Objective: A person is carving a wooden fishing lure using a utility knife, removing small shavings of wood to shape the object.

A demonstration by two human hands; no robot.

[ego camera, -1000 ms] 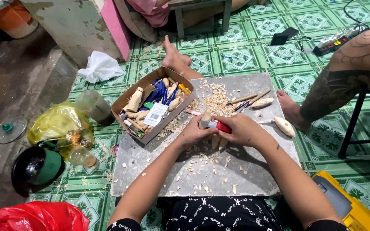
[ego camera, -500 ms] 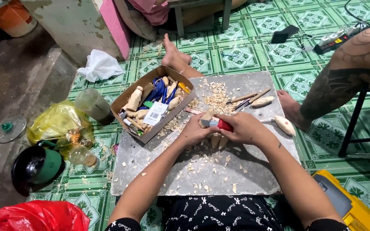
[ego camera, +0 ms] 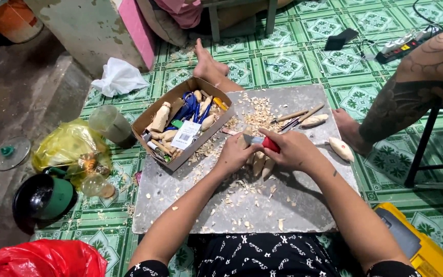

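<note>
From the head view I look straight down on a grey board (ego camera: 303, 205) laid on the green tiled floor, serving as a low worktop. My left hand (ego camera: 237, 154) wraps a pale piece of wood (ego camera: 260, 163), fingers pressed around it so it stands tilted with its lower end on the board — braced, I judge, so it cannot twist. My right hand (ego camera: 293, 149) is closed on a red-handled knife (ego camera: 262, 141), its blade lying across the top of the wood just beside the left thumb. Shavings (ego camera: 255, 110) lie thick beyond the hands and thin out toward me.

At the board's left corner sits one open cardboard box (ego camera: 180, 120) of blanks and blue-handled tools, within easy reach of the left hand. I count two shaped wooden pieces set aside on the right — one (ego camera: 315, 120) beside a few loose tools, one (ego camera: 342, 149) near the board's edge. Another person's tattooed leg (ego camera: 411, 97) rests past that edge. Off the board to the left: one yellow bag (ego camera: 65, 143), one white crumpled cloth (ego camera: 119, 77), one dark pot (ego camera: 42, 200).
</note>
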